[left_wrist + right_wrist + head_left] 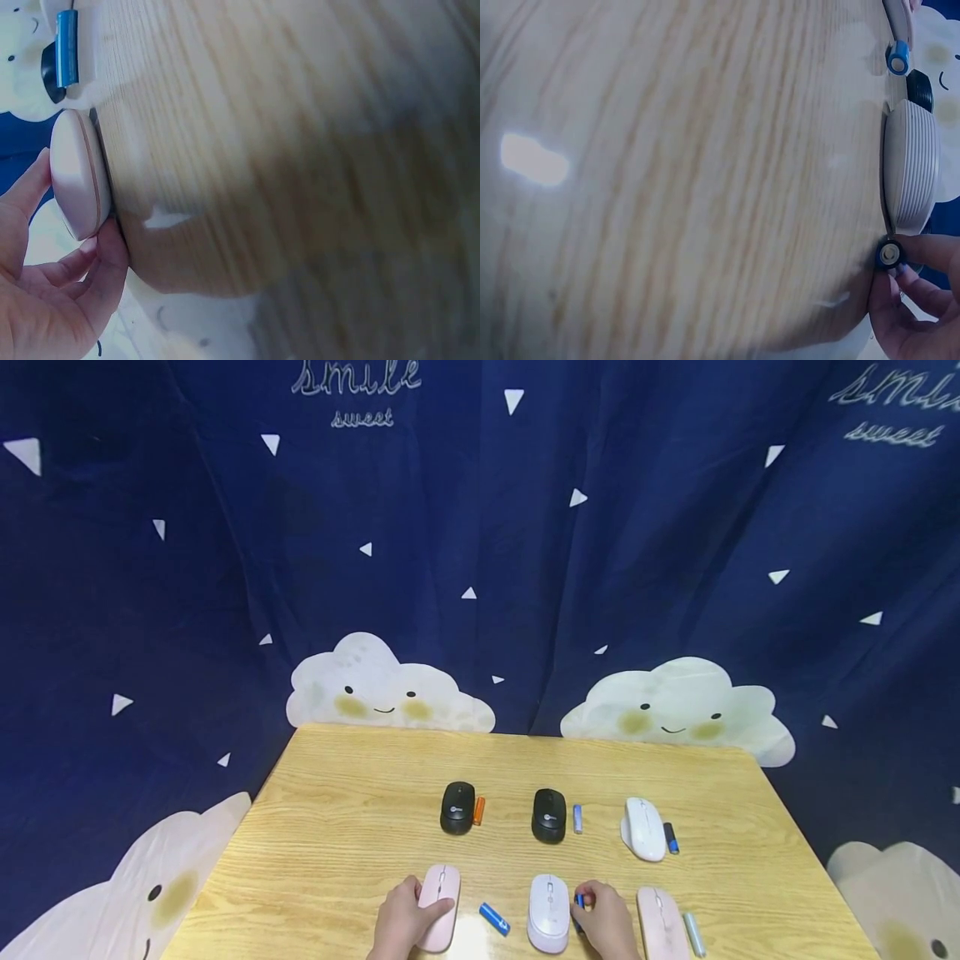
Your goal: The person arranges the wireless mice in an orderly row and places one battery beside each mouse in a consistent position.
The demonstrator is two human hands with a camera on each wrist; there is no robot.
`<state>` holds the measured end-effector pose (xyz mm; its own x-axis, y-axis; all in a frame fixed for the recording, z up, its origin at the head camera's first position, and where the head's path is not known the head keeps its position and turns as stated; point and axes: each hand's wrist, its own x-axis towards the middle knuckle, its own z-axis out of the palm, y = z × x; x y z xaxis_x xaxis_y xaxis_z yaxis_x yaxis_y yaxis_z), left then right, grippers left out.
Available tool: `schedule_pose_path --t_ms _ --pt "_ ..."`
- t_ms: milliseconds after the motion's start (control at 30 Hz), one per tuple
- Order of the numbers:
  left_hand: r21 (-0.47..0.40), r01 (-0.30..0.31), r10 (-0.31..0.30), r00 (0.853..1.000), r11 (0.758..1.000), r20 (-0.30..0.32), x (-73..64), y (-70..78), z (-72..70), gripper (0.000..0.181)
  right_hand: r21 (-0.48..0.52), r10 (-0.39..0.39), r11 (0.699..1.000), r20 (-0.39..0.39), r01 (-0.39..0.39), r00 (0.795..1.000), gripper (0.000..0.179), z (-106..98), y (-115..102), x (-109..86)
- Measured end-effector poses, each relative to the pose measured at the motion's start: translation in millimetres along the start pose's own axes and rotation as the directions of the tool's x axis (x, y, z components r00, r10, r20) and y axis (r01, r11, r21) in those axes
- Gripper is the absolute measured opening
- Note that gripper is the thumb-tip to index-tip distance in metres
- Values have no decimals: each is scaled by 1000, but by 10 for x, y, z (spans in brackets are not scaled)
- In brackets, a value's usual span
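Observation:
At the table's near side my left hand holds a pink computer mouse by its sides. In the left wrist view the thumb is on one side of the mouse and the curled fingers on the other. My right hand pinches a dark blue battery between thumb and fingers, at the table surface just right of a white mouse with a ribbed side. Between the pink and white mice lies a loose blue battery, set at a slant.
Farther back stand two black mice, one beside an orange battery, the other beside a pale blue battery. A white mouse has a dark battery beside it. Near right are another pink mouse and a pale green battery.

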<state>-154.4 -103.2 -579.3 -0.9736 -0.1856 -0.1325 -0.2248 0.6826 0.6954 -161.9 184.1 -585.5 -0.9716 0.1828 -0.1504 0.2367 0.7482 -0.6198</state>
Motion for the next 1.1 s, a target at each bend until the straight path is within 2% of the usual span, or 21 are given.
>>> schedule_pose_path --t_ms 200,500,800,900,1000,1100 --pt "2 4 -4 1000 1000 4 11 8 -5 44 -10 1 1000 -3 -1 1000 16 -3 -3 3" --pt "9 -9 9 1000 1000 6 9 11 -27 44 -13 -68 998 -34 68 997 16 -7 30 -12" --pt "-5 -4 4 1000 1000 11 5 -7 -9 44 1 -62 998 -31 62 998 17 -10 19 -4" --pt "-12 -5 5 1000 1000 11 2 -12 -4 44 19 -49 999 -42 50 998 25 -42 -22 1" --pt "-14 -5 5 1000 1000 11 1 -13 1 44 29 -37 999 -90 39 995 38 -77 -106 8" --pt "-11 -7 7 1000 1000 11 2 -13 5 44 22 -83 996 -163 87 983 49 -76 -193 -3"
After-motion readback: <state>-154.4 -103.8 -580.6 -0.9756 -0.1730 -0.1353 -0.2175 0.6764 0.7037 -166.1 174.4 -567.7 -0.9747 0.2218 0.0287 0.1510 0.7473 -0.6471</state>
